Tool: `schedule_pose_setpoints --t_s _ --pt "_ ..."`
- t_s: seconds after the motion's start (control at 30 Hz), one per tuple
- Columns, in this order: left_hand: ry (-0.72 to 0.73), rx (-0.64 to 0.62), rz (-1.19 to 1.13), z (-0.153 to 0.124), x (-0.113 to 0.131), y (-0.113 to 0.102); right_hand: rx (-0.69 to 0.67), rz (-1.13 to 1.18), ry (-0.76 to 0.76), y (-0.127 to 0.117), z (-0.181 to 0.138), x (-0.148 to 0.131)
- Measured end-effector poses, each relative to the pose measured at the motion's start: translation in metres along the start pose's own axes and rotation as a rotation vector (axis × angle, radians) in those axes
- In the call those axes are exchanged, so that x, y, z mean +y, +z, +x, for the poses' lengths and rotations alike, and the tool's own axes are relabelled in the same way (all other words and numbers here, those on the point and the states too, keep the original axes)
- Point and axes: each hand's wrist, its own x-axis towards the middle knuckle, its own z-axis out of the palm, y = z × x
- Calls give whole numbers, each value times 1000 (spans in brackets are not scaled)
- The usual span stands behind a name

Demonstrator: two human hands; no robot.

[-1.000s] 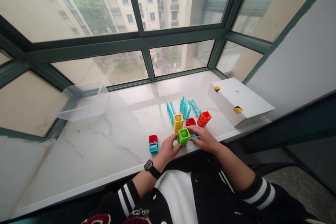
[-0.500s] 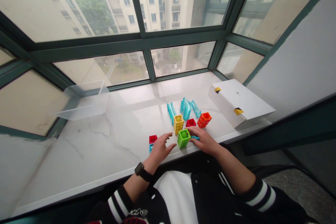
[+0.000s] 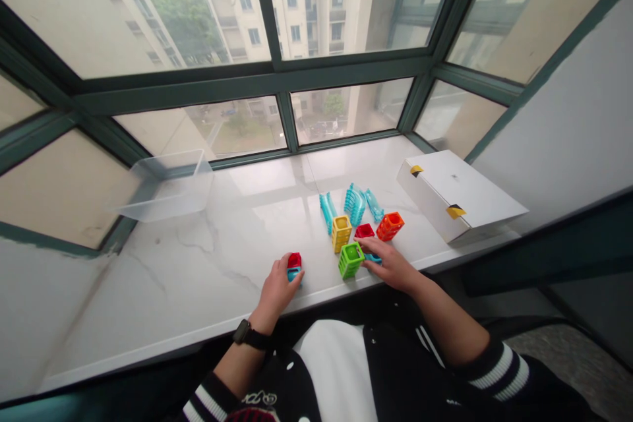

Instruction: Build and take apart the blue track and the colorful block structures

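Observation:
My left hand (image 3: 277,290) has its fingers and thumb closed around a small toy block piece, red on top and light blue below (image 3: 294,266), near the sill's front edge. To the right, my right hand (image 3: 388,262) has its fingers apart beside a green lattice block (image 3: 351,260), which stands upright. A light blue piece (image 3: 372,257) shows partly between finger and thumb of that hand. Just beyond the fingers is a red block (image 3: 364,231), partly hidden. Behind the green block stands a yellow block (image 3: 341,233), and an orange block (image 3: 390,226) is tilted farther right.
Translucent blue track pieces (image 3: 355,203) lie behind the blocks. A white box (image 3: 459,191) with yellow-and-black tabs stands at the right. A clear plastic bin (image 3: 173,188) is at the left, by the window. The white marble sill (image 3: 198,270) has a front edge close to my body.
My left hand has moved left, away from the green block, and closed on the red-and-blue piece. My right hand stays beside the green block. The view has shifted slightly.

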Motion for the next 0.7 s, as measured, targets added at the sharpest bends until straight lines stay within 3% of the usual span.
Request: schedule_pose_setpoints --t_s 0.3,0.47,0.6,0.7 --pt "-1 2 -32 1 -3 -4 7 6 0 -1 -1 1" --pt "-79 38 -105 1 -8 -13 27 28 11 -8 -4 -5" --pt "-151 68 -442 -5 -6 -31 183 -6 -23 -22 -7 -23" --pt "-2 84 -795 -14 9 -50 347 -69 -78 -30 -2 -46"
